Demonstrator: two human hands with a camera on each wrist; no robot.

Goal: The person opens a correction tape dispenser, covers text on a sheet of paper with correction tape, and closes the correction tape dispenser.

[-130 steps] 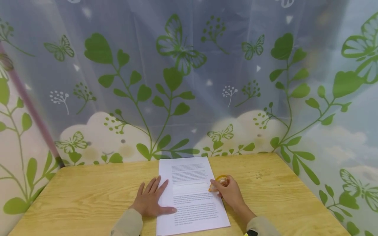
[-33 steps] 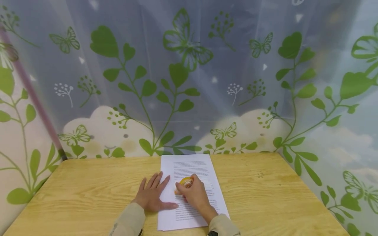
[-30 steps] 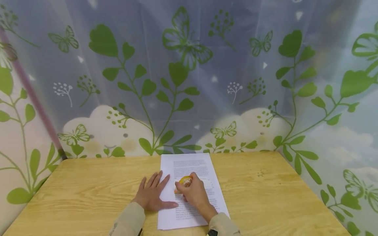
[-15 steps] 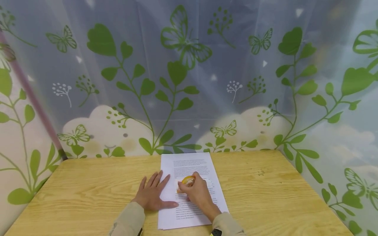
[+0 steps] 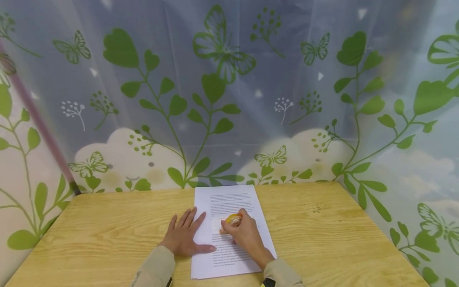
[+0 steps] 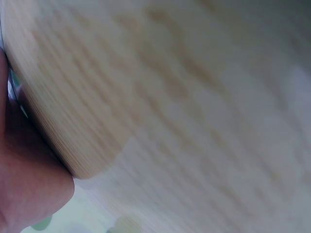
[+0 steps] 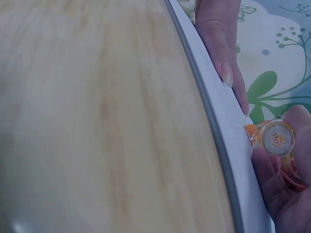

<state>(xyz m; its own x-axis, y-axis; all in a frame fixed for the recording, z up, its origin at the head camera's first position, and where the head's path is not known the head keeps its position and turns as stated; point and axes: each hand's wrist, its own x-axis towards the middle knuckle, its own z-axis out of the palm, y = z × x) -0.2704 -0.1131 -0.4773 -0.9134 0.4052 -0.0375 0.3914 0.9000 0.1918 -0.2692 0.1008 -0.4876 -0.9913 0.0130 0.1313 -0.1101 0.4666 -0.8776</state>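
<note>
A stack of printed paper lies on the table, its text lines broken by a white band across the middle. My left hand rests on the left margin, fingers spread and thumb reaching onto the text. In my right hand, thumb and fingers grip a correction tape dispenser, its clear and orange round body showing between them. The right wrist view has the correction tape's orange tip right at the paper's surface. The left wrist view shows only a part of the left hand at its edge.
A pale wooden table carries the paper. Behind it hangs a curtain with green leaves and butterflies, which also runs along the sides. A dark mark is on the table's right part.
The right hand went from the page's right edge to the left part of the text with the correction tape, then slid slightly back right. The left hand has stayed on the margin.
</note>
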